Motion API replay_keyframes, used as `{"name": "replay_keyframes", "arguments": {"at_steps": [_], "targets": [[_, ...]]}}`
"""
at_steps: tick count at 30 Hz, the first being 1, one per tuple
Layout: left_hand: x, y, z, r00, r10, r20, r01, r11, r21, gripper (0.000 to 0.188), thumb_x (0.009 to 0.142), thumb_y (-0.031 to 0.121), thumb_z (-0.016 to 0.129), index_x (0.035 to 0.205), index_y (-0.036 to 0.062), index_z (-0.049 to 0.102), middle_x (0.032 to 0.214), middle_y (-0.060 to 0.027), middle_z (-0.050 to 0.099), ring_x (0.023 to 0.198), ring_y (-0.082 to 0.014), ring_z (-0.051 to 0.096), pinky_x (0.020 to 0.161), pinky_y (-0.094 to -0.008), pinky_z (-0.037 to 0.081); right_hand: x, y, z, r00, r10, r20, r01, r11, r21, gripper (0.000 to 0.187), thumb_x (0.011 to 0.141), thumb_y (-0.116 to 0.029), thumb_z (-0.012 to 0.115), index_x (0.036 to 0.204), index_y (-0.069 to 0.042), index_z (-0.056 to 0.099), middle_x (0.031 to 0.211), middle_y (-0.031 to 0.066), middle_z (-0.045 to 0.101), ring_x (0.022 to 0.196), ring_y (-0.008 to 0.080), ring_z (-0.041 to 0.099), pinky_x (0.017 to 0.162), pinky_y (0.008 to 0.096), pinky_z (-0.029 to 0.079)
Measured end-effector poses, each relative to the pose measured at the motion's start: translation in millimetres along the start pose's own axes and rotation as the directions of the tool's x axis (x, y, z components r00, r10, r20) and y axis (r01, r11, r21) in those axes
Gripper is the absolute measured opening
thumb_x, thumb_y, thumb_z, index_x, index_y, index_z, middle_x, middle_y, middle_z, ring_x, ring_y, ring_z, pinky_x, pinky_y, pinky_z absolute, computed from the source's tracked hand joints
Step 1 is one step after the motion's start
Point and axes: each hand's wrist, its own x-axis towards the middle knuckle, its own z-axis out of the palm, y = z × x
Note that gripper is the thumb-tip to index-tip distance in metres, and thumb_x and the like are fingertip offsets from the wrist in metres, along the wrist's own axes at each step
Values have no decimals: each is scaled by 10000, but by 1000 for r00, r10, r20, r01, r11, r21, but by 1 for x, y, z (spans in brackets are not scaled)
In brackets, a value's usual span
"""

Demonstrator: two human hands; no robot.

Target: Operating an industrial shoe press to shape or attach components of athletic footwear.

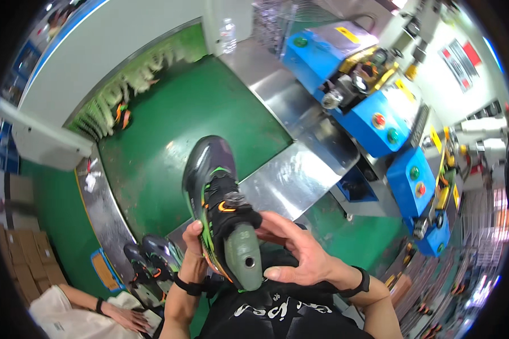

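A dark shoe (212, 161) with green and orange trim is held up in front of my body, toe pointing away. A grey-green shoe last (244, 257) with a round hole in its top fills the shoe's opening. My left hand (193, 240) grips the shoe's left side near the heel, its fingers partly hidden beneath. Around the right side of the collar and last curls my right hand (300, 248), fingers at the collar and thumb by the last's heel end. Black bands circle both my wrists.
Ahead runs a green conveyor belt (181, 113) into a fringed opening, where another shoe (122, 115) lies. Steel plates (288, 175) border it. Blue machine boxes (376, 121) with buttons stand right. More lasted shoes (158, 248) sit left, near a co-worker's hand (127, 317).
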Motion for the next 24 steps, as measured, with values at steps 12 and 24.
{"name": "replay_keyframes", "arguments": {"at_steps": [12,24], "targets": [[18,-71,92,960,157,234,-257,826,502,787,642,316,644,1292,-72,429,1200,-207,568,1048,-314,603,925,-422,501,-95,-3,-49,914,-85,-396,14,984,-180,770,800,-134,728,1399,24,271,1263,131,510,1188,193,483,1034,337,371],[174,-202,239,853,266,449,-499,667,553,682,917,74,546,1459,-56,152,1473,-192,327,1384,-245,306,1137,-368,245,-221,8,-222,572,63,-818,52,992,113,543,720,-156,779,1150,33,506,1070,105,615,971,155,573,896,322,463]]}}
